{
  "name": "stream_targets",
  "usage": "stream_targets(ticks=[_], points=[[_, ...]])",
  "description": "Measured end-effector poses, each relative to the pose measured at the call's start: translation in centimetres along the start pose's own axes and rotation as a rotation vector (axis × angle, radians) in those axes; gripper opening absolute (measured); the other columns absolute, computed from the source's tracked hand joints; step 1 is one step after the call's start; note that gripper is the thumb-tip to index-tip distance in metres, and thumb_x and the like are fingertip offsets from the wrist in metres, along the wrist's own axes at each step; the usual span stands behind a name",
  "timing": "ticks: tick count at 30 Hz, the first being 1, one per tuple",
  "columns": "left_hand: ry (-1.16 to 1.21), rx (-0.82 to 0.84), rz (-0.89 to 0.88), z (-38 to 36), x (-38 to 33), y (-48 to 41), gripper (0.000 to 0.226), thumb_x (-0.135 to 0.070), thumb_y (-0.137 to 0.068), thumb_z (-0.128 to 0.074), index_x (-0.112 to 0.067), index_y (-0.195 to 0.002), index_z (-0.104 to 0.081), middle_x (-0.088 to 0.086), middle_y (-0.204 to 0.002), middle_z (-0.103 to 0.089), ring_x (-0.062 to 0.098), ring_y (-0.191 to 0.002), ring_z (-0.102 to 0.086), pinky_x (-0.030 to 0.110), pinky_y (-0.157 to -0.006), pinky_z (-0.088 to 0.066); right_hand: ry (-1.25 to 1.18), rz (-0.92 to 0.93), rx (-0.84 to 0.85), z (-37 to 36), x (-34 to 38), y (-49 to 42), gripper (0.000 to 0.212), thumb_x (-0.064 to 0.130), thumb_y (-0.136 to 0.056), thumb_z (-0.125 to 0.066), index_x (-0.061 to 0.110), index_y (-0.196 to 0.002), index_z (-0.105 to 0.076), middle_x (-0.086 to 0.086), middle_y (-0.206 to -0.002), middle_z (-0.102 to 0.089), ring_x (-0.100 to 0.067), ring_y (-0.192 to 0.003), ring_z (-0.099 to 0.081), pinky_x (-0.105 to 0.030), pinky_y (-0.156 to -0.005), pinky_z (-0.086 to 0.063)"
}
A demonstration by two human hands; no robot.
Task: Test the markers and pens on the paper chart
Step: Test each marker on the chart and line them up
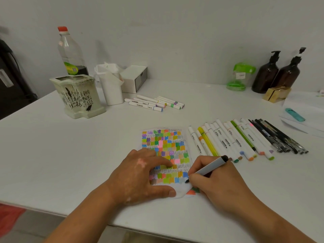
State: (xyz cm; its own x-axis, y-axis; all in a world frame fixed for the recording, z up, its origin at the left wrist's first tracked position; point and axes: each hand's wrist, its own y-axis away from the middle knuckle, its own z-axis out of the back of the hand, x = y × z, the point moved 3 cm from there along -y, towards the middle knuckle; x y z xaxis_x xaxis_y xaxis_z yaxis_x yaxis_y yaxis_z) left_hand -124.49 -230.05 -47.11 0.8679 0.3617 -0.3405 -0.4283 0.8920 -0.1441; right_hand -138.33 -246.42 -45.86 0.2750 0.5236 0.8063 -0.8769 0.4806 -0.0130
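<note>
A paper chart (pixel 166 146) covered in small colour swatches and black scribble rows lies on the white table (pixel 70 155). My left hand (pixel 142 176) lies flat on the chart's lower left part, fingers spread, pressing it down. My right hand (pixel 213 183) grips a white marker with a black end cap (pixel 210 167); its dark tip touches the paper at the chart's lower right. A row of white markers (pixel 228 141) lies to the right of the chart, with several black pens (pixel 278 137) beyond them. A second small pile of markers (pixel 154 103) lies farther back.
At the back left stand a ceramic pot (pixel 78 97), a clear bottle with a red cap (pixel 70 51), a white holder (pixel 110 85) and a white box (pixel 135 78). Back right hold a green-lidded jar (pixel 238 77), two brown pump bottles (pixel 278 72) and white paper with a teal object (pixel 294 114).
</note>
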Motion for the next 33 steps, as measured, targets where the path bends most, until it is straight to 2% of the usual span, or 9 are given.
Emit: stream_targets(ticks=[5,8,11,13,16,20,23,29,33], points=[[0.15,-0.053,0.079,0.2,0.5,0.4,0.068,-0.084,-0.073,-0.054,-0.05,-0.132,-0.043,-0.037,-0.112,-0.045,-0.008,-0.103,-0.047,0.011,-0.086,-0.039,-0.448,-0.024,-0.111,1.4,-0.5,-0.3,0.016,0.011,-0.083,-0.073,0.02,-0.07,-0.067,-0.007,-0.06,-0.067,-0.015,-0.047,-0.055,-0.023,-0.042,-0.042],[0.458,-0.171,0.173,1.0,0.7,0.6,0.021,-0.039,-0.095,-0.049,-0.039,-0.116,-0.044,-0.017,-0.084,-0.05,0.005,-0.078,-0.053,0.017,-0.065,-0.047,-0.517,0.037,-0.127,2.7,0.3,-1.0,0.013,0.018,-0.082,-0.075,0.018,-0.071,-0.068,-0.009,-0.062,-0.067,-0.017,-0.047,-0.055,-0.023,-0.044,-0.044],[0.635,-0.228,0.216,1.2,1.0,0.7,0.025,-0.003,-0.1,-0.039,-0.026,-0.105,-0.047,-0.021,-0.073,-0.052,-0.001,-0.067,-0.053,0.012,-0.057,-0.042,-0.479,0.117,-0.071,2.9,2.1,-2.4,0.014,0.013,-0.084,-0.077,0.018,-0.073,-0.069,-0.005,-0.06,-0.065,-0.014,-0.049,-0.057,-0.021,-0.045,-0.045],[0.703,-0.255,0.226,1.2,1.2,0.8,0.027,0.004,-0.1,-0.036,-0.019,-0.101,-0.051,-0.023,-0.071,-0.057,-0.003,-0.066,-0.056,0.009,-0.055,-0.042,-0.477,0.129,-0.003,2.5,3.4,-3.5,0.016,0.009,-0.085,-0.076,0.019,-0.073,-0.07,-0.004,-0.061,-0.065,-0.013,-0.052,-0.058,-0.023,-0.046,-0.046],[0.745,-0.312,0.228,1.3,1.2,1.0,0.032,0.0,-0.103,-0.037,-0.027,-0.101,-0.055,-0.014,-0.081,-0.063,0.002,-0.07,-0.057,0.016,-0.061,-0.047,-0.581,0.092,0.084,1.3,4.4,-4.8,0.016,0.011,-0.084,-0.07,0.02,-0.071,-0.071,-0.008,-0.065,-0.068,-0.016,-0.055,-0.06,-0.025,-0.048,-0.048],[0.703,-0.35,0.172,1.5,1.2,0.7,0.025,-0.033,-0.099,-0.043,-0.032,-0.123,-0.049,-0.007,-0.099,-0.073,0.013,-0.086,-0.07,0.018,-0.071,-0.054,-0.724,0.054,0.06,0.0,3.1,-5.1,0.02,0.004,-0.092,-0.063,0.014,-0.075,-0.068,-0.011,-0.067,-0.067,-0.018,-0.055,-0.058,-0.025,-0.047,-0.047],[0.721,-0.353,0.159,1.4,1.3,0.6,0.021,-0.033,-0.095,-0.049,-0.029,-0.114,-0.057,-0.008,-0.103,-0.075,0.02,-0.088,-0.073,0.026,-0.079,-0.057,-0.72,0.082,0.036,-0.1,2.1,-5.0,0.006,0.017,-0.081,-0.07,0.013,-0.078,-0.072,-0.01,-0.067,-0.066,-0.018,-0.056,-0.059,-0.024,-0.047,-0.047],[0.593,-0.361,0.161,1.6,1.2,0.8,0.02,-0.048,-0.091,-0.053,-0.048,-0.107,-0.065,-0.017,-0.092,-0.074,0.006,-0.092,-0.068,0.011,-0.071,-0.051,-0.813,0.109,0.083,-0.3,1.7,-4.9,0.008,0.016,-0.08,-0.066,0.015,-0.079,-0.074,-0.011,-0.067,-0.068,-0.018,-0.056,-0.061,-0.025,-0.048,-0.048],[0.59,-0.35,0.165,1.7,1.2,0.7,0.023,-0.053,-0.089,-0.051,-0.05,-0.107,-0.065,-0.02,-0.092,-0.073,0.005,-0.092,-0.068,0.015,-0.07,-0.053,-0.807,0.132,0.103,-0.6,2.1,-4.7,0.007,0.018,-0.08,-0.067,0.018,-0.079,-0.074,-0.012,-0.069,-0.07,-0.019,-0.058,-0.063,-0.024,-0.047,-0.049]])
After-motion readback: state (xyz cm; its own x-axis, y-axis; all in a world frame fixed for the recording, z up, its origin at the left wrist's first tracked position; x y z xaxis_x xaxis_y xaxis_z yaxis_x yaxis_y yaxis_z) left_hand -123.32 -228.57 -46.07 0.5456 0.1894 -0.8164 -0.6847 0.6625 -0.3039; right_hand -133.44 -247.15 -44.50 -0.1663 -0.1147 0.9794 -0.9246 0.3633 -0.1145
